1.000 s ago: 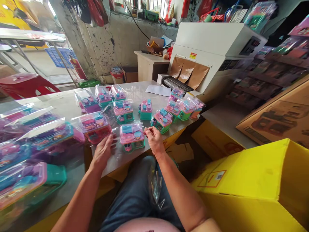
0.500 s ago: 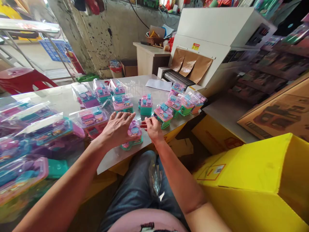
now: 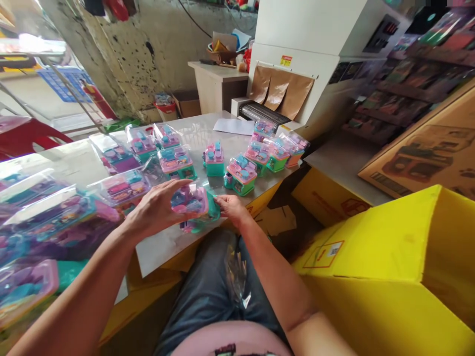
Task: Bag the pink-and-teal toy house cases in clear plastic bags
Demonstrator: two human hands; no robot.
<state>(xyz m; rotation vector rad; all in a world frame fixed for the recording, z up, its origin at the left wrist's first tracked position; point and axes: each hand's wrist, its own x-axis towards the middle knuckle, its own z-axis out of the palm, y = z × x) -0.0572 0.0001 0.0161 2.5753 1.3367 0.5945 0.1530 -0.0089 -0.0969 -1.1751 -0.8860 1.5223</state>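
A plastic toy playset (image 3: pixel 196 200) with a clear cover, pink and blue parts and a green base is tipped on its side at the table's near edge. My left hand (image 3: pixel 158 203) grips it around the clear-covered part, thumb below and fingers above. At the green base, my right hand (image 3: pixel 232 207) pinches the end with its fingertips. Just beyond stand similar playsets, one pink and green (image 3: pixel 213 158) and another (image 3: pixel 241 174) near the edge. A clear plastic bag (image 3: pixel 237 277) lies on my lap.
Many wrapped playsets (image 3: pixel 55 212) crowd the table's left side. At the far end is a white machine (image 3: pixel 293 29) with a roller conveyor (image 3: pixel 263 114) and brown flaps. An open yellow carton (image 3: pixel 374 242) stands at right. A white sheet (image 3: pixel 233 126) lies near the conveyor.
The playset between my hands has been turned onto its side, its green base now facing right. My left hand has come around it and my right fingers have closed on its base.
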